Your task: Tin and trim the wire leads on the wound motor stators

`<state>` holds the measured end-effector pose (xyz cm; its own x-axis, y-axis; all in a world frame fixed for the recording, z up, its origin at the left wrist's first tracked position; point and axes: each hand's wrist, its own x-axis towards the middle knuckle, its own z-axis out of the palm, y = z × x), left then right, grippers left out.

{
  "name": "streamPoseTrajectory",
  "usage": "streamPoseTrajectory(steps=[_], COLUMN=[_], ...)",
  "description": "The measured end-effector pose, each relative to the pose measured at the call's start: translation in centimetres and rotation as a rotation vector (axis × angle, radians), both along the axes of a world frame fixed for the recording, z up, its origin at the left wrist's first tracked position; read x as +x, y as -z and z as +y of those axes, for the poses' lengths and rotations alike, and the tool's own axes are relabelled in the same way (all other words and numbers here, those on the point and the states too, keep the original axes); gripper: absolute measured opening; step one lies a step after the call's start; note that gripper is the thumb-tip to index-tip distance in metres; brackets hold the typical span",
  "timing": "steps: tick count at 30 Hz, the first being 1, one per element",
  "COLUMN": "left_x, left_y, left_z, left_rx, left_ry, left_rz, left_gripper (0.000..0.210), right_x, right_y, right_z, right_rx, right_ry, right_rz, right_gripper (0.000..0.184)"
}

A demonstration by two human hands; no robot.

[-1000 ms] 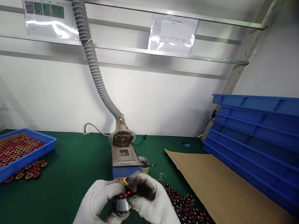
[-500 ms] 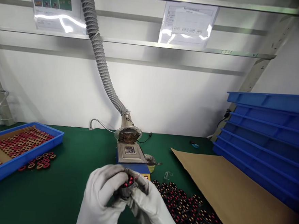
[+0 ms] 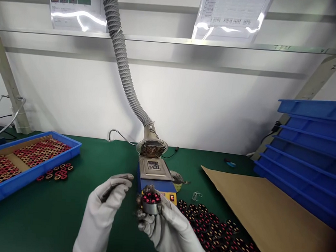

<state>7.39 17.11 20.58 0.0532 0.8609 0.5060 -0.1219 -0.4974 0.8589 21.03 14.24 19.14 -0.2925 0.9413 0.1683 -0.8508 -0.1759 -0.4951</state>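
Observation:
My right hand (image 3: pixel 166 225), in a white glove with blackened fingertips, grips a small motor stator (image 3: pixel 151 203). It has a grey metal ring around its side and red windings showing on top, and is held nearly upright. To its left, apart from it, my left hand (image 3: pixel 108 200) is raised with fingers and thumb brought together; anything between them is hidden. Just beyond my hands stands a blue heating device (image 3: pixel 154 184) with a square metal plate (image 3: pixel 155 169) on top. Many similar black, red and tan round parts (image 3: pixel 215 233) lie right of my right hand.
A blue tray (image 3: pixel 38 170) of red and tan rings stands at left, with loose rings (image 3: pixel 57 172) beside it. Cardboard (image 3: pixel 254 201) and stacked blue trays (image 3: pixel 312 151) occupy the right. A ribbed exhaust hose (image 3: pixel 123 57) hangs over the device. A small cup (image 3: pixel 178 178) is beside it.
Both hands were together around the stator. My left hand has come off it and moved left, while my right hand keeps hold. The view has shifted slightly.

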Motion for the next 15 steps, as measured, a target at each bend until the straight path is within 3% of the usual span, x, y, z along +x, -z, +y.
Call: streamPoseTrajectory(steps=[4, 8, 11, 15], left_x=[0.3, 0.6, 0.4, -0.1], left_y=[-0.2, 0.0, 0.1, 0.2], left_z=[-0.6, -0.5, 0.1, 0.8], left_rx=[0.135, 0.390, 0.377, 0.345], left_ry=[0.077, 0.050, 0.063, 0.180], left_rz=[0.336, 0.317, 0.278, 0.255], left_gripper=[0.044, 0.032, 0.033, 0.023], right_x=[-0.2, -0.5, -0.3, -0.4], right_y=[-0.2, 0.1, 0.3, 0.2], right_z=[-0.5, -0.8, -0.8, -0.6], right_rx=[0.002, -0.031, -0.025, -0.038], right_ry=[0.079, 0.051, 0.050, 0.023], right_rz=[0.051, 0.068, 0.038, 0.022], right_gripper=[0.020, 0.018, 0.016, 0.017])
